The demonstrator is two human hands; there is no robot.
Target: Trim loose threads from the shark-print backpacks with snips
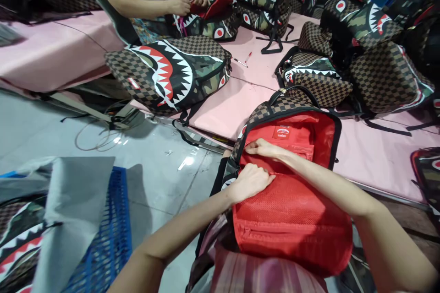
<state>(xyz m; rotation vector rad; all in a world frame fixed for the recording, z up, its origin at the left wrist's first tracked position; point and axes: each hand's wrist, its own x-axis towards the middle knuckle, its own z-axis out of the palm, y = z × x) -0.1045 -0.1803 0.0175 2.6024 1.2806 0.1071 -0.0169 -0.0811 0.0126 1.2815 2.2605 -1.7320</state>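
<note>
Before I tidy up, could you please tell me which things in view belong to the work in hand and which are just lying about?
In hand:
- open red-lined backpack
- left hand and right hand, at its lining

Seemingly lying about:
- pens on the pink table
- shark-mouth backpack beside them
- blue crate at left

I have both arms stretched forward and converging ahead of me. My left forearm (192, 222) slants up from the lower left, bent at the elbow, and ends in the left hand (252, 183), back upward, fingers curled under, thumb side toward the right. My right forearm (326, 183) angles in from the lower right, so the right hand (264, 149) sits just beyond the left, near but apart. Its fingers bend leftward, tips drawn together; I can't tell how firmly either closes.
</note>
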